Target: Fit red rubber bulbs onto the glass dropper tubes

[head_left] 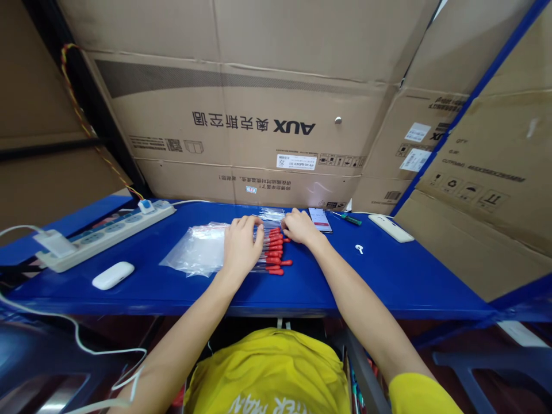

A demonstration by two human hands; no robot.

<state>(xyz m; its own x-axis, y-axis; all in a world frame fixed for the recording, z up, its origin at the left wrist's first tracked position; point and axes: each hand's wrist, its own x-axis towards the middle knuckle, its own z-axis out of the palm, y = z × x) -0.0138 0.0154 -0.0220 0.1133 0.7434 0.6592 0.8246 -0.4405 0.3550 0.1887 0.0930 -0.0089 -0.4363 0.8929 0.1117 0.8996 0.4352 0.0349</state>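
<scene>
A row of several clear tubes with red caps (275, 251) lies side by side in the middle of the blue shelf (388, 276). My left hand (241, 244) rests flat on the left part of the row, fingers stretched forward. My right hand (301, 226) lies at the row's far right end, fingers curled down onto the tubes. A crumpled clear plastic bag (198, 250) lies just left of my left hand.
A white power strip (107, 233) with plugged cables sits at the left, a white earbud case (112, 275) nearer me. At the right lie a phone (320, 219), a green pen (350, 218), a white remote-like bar (390, 227) and a small white earbud (359, 249). Cardboard boxes (259, 115) wall the back.
</scene>
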